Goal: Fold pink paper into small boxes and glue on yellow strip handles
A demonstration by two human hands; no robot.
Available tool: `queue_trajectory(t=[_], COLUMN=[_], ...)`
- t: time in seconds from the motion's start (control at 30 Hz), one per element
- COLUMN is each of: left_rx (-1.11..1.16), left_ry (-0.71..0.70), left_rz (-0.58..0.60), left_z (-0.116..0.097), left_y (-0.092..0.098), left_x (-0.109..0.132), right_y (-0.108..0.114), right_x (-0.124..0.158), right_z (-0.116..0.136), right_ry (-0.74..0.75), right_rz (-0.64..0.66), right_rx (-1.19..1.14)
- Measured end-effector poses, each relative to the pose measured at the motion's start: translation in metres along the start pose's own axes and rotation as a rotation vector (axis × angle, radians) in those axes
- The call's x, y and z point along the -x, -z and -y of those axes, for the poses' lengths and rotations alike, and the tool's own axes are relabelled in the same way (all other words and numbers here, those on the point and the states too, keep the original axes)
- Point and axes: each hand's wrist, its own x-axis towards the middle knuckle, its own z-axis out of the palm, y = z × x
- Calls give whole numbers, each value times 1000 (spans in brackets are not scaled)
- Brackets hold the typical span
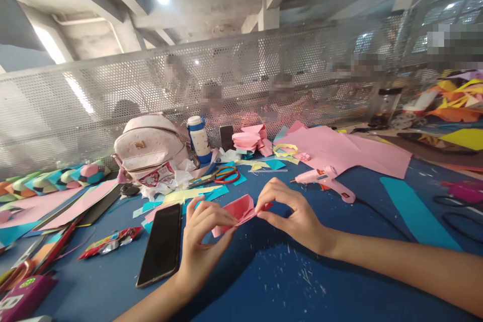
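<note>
A piece of folded pink paper (241,207) is held between my two hands, above the blue table. My left hand (206,234) pinches its near left edge between thumb and fingers. At the other end, my right hand (289,211) grips the right corner with thumb and forefinger. The fingertips hide parts of the folds. Just left of my left hand lies a black smartphone (160,244). Beyond my right hand rests a pink hot glue gun (326,181), its nozzle pointing left and its cord trailing right.
Behind the paper lie red-handled scissors (228,176) among paper scraps. A pale backpack (151,146), a bottle (199,138) and pink folded pieces (251,141) stand before a perforated metal screen (234,70). Pink sheets (350,148) and a blue strip (418,211) lie right, a red snack wrapper (111,241) left.
</note>
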Motion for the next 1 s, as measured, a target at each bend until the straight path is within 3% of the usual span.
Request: queue_trajectory(t=[0.67,1.0], left_rx=[14,8], left_ry=[9,9], left_rz=[8,24], left_z=[-3,-5], left_y=[-1,-3], left_x=[2,2], right_y=[-2,-10], right_x=[3,7], right_z=[-1,-6], right_ry=[-21,-101], right_rz=[23,47], right_rx=[-12,-85])
